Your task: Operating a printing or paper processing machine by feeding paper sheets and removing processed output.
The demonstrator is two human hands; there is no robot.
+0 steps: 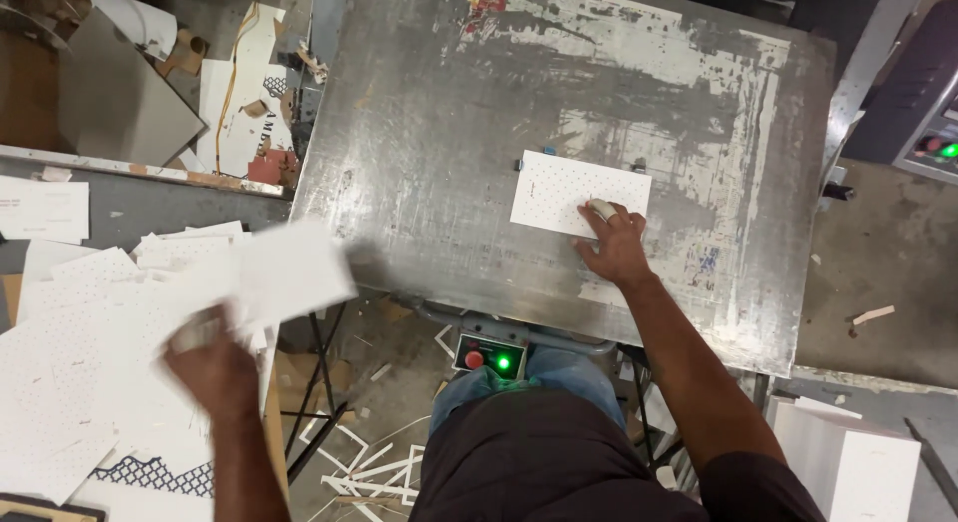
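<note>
A white rectangular card (579,194) speckled with small dots lies flat on the scratched, worn grey metal table (449,133), toward its right part, and the right hand (611,245) rests on the card's lower right corner with fingers spread flat, gripping nothing. The left hand (215,367), blurred, is closed on a white sheet (289,272) lifted over a loose pile of dotted white cards (70,382) on the left. Below the table's near edge sit a box with a red button and a lit green lamp (489,357), and white paper strips (369,472) litter the floor.
</note>
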